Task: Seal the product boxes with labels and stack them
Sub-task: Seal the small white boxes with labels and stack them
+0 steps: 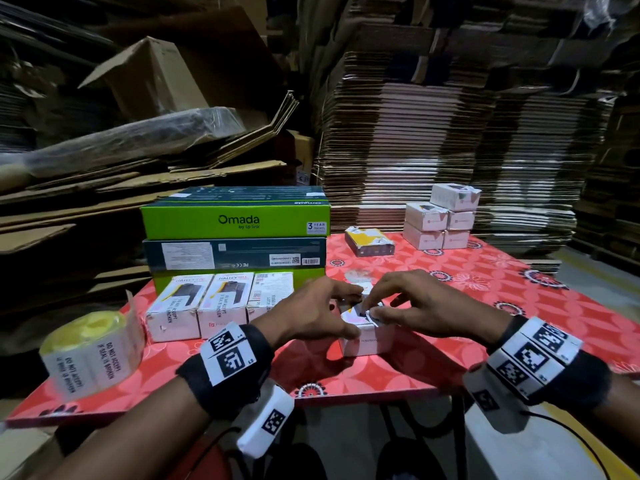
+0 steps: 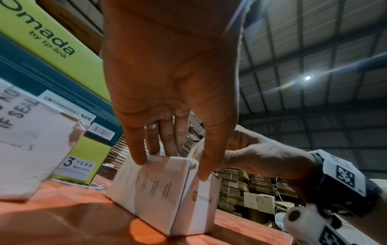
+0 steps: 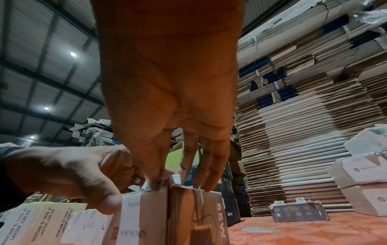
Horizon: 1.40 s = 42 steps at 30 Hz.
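Observation:
A small white product box stands on the red flowered table, near its front edge. My left hand grips this box, thumb on the near side and fingers on the top edge. My right hand pinches a white seal label at the box's top between thumb and forefinger. In the right wrist view the label is at the top edge of the box, and the other fingers rest on the box top.
A roll of seal labels sits at the table's left corner. Three sealed boxes stand in a row before stacked green Omada cartons. Stacked white boxes and a yellow-white box sit at the back right. Cardboard piles surround the table.

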Motion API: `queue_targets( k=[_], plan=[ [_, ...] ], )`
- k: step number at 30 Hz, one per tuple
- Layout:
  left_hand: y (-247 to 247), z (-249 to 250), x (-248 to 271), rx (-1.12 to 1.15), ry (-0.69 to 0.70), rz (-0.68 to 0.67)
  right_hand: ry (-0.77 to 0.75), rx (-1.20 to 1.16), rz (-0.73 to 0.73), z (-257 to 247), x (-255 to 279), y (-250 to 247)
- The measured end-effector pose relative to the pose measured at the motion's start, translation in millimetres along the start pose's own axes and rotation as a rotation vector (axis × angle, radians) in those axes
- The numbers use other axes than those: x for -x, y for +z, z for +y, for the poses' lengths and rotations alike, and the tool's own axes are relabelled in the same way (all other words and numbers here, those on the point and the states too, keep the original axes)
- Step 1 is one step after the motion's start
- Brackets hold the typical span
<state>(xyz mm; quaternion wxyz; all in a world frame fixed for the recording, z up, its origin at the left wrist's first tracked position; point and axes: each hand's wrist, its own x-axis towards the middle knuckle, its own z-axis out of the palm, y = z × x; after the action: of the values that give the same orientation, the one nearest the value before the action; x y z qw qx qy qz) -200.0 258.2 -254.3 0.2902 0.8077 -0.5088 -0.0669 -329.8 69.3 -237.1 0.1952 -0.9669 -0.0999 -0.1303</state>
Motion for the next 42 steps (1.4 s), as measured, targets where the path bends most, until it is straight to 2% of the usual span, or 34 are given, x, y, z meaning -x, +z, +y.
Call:
queue_targets(
  k=[23, 33, 38, 42],
  plan=[
    [5.0, -6.9, 0.9, 0.124, -0.016, 0.049, 0.140, -0.165, 0.209, 12.9, -1.0, 22.1],
    [4.2, -3.4, 4.4, 0.142, -0.007, 0.049, 0.091, -0.238, 0.203, -3.4, 11.3, 17.5],
    [4.2, -1.8, 5.8, 0.154, -0.010, 0.054, 0.066, -0.101, 0.252, -2.6, 13.0, 24.0],
    [4.7, -2.1, 6.5, 0.152, -0.012, 0.060, 0.098, -0.088, 0.286, 2.4, 9.8, 23.8]
  ],
)
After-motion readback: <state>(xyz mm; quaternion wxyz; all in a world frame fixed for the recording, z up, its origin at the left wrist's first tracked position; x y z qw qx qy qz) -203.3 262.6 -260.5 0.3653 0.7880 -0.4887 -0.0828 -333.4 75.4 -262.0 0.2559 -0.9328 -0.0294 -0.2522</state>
